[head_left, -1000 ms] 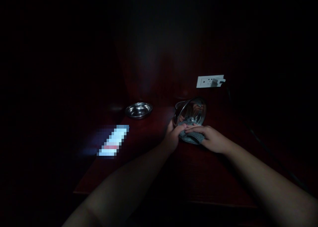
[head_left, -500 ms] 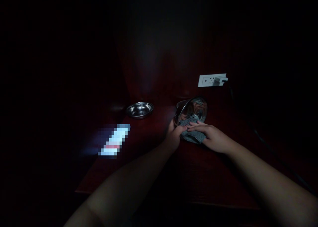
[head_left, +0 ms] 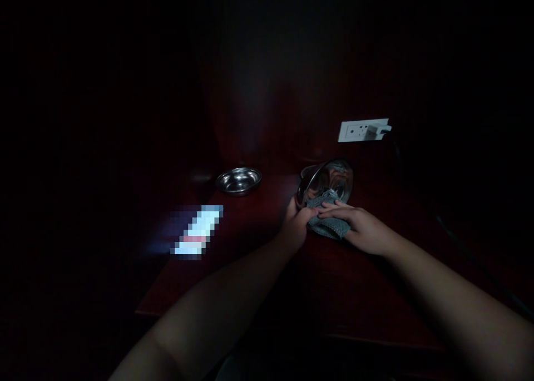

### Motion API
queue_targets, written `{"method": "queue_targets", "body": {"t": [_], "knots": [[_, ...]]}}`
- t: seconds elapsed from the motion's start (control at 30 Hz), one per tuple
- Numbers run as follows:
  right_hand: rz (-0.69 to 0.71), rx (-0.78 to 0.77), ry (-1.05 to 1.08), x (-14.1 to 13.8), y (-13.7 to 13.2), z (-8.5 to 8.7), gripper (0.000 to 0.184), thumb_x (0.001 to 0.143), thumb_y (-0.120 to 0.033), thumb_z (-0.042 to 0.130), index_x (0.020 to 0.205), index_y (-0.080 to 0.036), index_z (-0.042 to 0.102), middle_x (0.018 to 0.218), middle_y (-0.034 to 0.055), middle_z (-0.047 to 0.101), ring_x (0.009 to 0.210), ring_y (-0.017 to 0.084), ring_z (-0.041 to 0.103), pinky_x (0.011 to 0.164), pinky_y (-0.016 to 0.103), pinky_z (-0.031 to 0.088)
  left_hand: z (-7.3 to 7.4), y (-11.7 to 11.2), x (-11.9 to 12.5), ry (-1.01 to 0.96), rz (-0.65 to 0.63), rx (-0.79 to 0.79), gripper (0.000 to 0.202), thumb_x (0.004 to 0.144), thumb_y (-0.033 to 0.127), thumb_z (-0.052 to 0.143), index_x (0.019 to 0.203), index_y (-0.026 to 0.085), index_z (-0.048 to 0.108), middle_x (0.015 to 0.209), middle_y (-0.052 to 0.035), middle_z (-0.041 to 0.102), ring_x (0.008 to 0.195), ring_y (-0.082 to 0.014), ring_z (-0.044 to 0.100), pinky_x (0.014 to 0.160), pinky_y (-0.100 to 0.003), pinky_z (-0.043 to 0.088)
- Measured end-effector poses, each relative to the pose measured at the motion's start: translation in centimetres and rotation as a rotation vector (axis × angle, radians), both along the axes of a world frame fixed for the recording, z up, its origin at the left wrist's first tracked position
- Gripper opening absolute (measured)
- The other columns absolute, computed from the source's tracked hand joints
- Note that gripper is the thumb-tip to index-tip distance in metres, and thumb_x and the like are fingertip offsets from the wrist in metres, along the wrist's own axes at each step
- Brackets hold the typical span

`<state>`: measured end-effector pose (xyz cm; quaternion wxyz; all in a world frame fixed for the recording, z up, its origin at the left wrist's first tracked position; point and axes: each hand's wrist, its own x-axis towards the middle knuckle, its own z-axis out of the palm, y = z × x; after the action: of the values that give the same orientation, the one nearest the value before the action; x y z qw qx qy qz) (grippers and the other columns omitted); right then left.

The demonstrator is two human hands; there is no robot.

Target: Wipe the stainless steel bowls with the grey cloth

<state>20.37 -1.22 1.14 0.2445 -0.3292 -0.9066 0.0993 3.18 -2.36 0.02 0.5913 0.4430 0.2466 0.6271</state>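
The polished metal bowl [head_left: 341, 185] is tipped on its side over the dark red tabletop [head_left: 262, 225], right of centre, its opening turned toward the person. The long axis of its rim, as seen, slants from lower left, by the left hand [head_left: 296, 225], to upper right, toward the wall. The light is too poor to say fairly whether the bowl rests on the tabletop or is lifted slightly.

The left hand grasps the bowl at its lower left edge, thumb on the near side against the grey-green knit cloth [head_left: 334, 227]. The right hand [head_left: 367, 231] lies over that cloth with fingers extended leftward; I cannot tell whether its thumb closes underneath. The cloth spreads from inside the bowl's mouth down over the near rim.

A shallow metal dish [head_left: 239, 183] sits upright to the left, well apart. Nearer the person lies a bright pixelated rectangle [head_left: 197, 231]. A white wall outlet [head_left: 352, 131] with a plug [head_left: 380, 130] in it is beyond the bowl, to the right.

Against half a second ago, the whole scene sits slightly higher and farther right in view, while the bowl keeps the same tilt and both hands remain in place.
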Motion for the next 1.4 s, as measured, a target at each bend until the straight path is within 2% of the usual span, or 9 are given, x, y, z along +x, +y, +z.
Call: {"method": "queue_targets", "body": {"t": [0.3, 0.5, 0.57, 0.7, 0.87, 1.03, 1.23, 1.3, 1.4], "knots": [[0.0, 0.024, 0.029, 0.0, 0.0, -0.1, 0.054, 0.065, 0.0, 0.044, 0.111, -0.023, 0.06, 0.12, 0.0022, 0.059, 0.121, 0.022, 0.046, 0.107, 0.047, 0.028, 0.2, -0.1, -0.1, 0.028, 0.007, 0.045, 0.033, 0.068, 0.024, 0.062, 0.1, 0.019, 0.055, 0.102, -0.0053, 0.062, 0.098, -0.0202, 0.056, 0.09, -0.035, 0.04], [0.062, 0.113, 0.123, -0.6, -0.6, 0.1, 0.053, 0.072, -0.006, 0.047, 0.121, -0.025, 0.052, 0.123, 0.0027, 0.057, 0.121, 0.022, 0.045, 0.107, 0.049, 0.027, 0.6, -0.1, -0.1, 0.046, -0.021, 0.014, 0.05, 0.062, 0.021, 0.07, 0.109, 0.019, 0.053, 0.098, -0.0058, 0.064, 0.091, -0.0203, 0.06, 0.085, -0.037, 0.043], [0.084, 0.13, 0.157, -1.0, -0.9, 0.2, 0.051, 0.074, -0.008, 0.047, 0.122, -0.025, 0.051, 0.122, 0.0028, 0.058, 0.12, 0.022, 0.046, 0.107, 0.049, 0.027, 0.5, 0.0, 0.0, 0.038, 0.016, 0.002, 0.046, 0.059, 0.02, 0.07, 0.104, 0.018, 0.056, 0.093, -0.0049, 0.065, 0.089, -0.0199, 0.06, 0.084, -0.036, 0.044], [0.097, 0.108, 0.205, -1.8, -1.4, 0.1, 0.047, 0.076, -0.011, 0.046, 0.121, -0.023, 0.052, 0.124, 0.0037, 0.056, 0.119, 0.022, 0.048, 0.105, 0.046, 0.031, 0.2, 0.2, 0.3, -0.025, 0.052, -0.041, 0.024, 0.061, 0.021, 0.062, 0.084, 0.016, 0.06, 0.084, -0.003, 0.065, 0.082, -0.0177, 0.06, 0.081, -0.033, 0.045], [0.107, 0.079, 0.11, -2.0, -1.3, -0.2, 0.056, 0.074, -0.007, 0.044, 0.127, -0.024, 0.046, 0.131, 0.0017, 0.05, 0.123, 0.02, 0.043, 0.108, 0.044, 0.029, 0.2, 0.4, 0.6, -0.181, 0.069, -0.191, 0.014, 0.057, 0.02, 0.056, 0.07, 0.015, 0.056, 0.063, 0.0014, 0.058, 0.063, -0.0129, 0.056, 0.07, -0.029, 0.045], [-0.012, 0.128, 0.022, -1.6, -1.0, -0.2, 0.064, 0.066, -0.003, 0.045, 0.127, -0.024, 0.047, 0.128, 0.0022, 0.053, 0.122, 0.023, 0.044, 0.108, 0.048, 0.026, 0.7, 0.3, 0.4, -0.202, 0.047, -0.228, 0.027, 0.058, 0.02, 0.057, 0.085, 0.016, 0.057, 0.081, -0.0016, 0.064, 0.08, -0.0174, 0.06, 0.078, -0.032, 0.045], [-0.15, 0.192, -0.021, -1.2, -0.8, 0.1, 0.063, 0.063, -0.002, 0.045, 0.122, -0.02, 0.052, 0.124, 0.0056, 0.056, 0.121, 0.024, 0.045, 0.108, 0.049, 0.025, 0.7, 0.0, -0.1, -0.099, 0.01, -0.194, 0.039, 0.059, 0.019, 0.061, 0.097, 0.021, 0.055, 0.092, -0.0018, 0.064, 0.09, -0.0209, 0.06, 0.075, -0.036, 0.048], [-0.144, 0.203, 0.016, -1.4, -0.9, 0.2, 0.063, 0.063, -0.003, 0.045, 0.123, -0.02, 0.05, 0.124, 0.0058, 0.056, 0.122, 0.023, 0.045, 0.108, 0.049, 0.025, 0.5, 0.1, 0.0, -0.089, -0.001, -0.159, 0.041, 0.06, 0.019, 0.063, 0.099, 0.022, 0.054, 0.093, -0.0016, 0.064, 0.09, -0.0205, 0.06, 0.076, -0.037, 0.048], [-0.036, 0.197, 0.055, -2.0, -1.2, 0.3, 0.057, 0.068, -0.006, 0.045, 0.124, -0.02, 0.049, 0.127, 0.0054, 0.054, 0.122, 0.022, 0.045, 0.108, 0.049, 0.025, 0.1, 0.3, 0.2, -0.118, 0.045, -0.11, 0.034, 0.061, 0.021, 0.065, 0.095, 0.018, 0.058, 0.09, -0.0016, 0.065, 0.088, -0.0177, 0.06, 0.082, -0.035, 0.046]]}}
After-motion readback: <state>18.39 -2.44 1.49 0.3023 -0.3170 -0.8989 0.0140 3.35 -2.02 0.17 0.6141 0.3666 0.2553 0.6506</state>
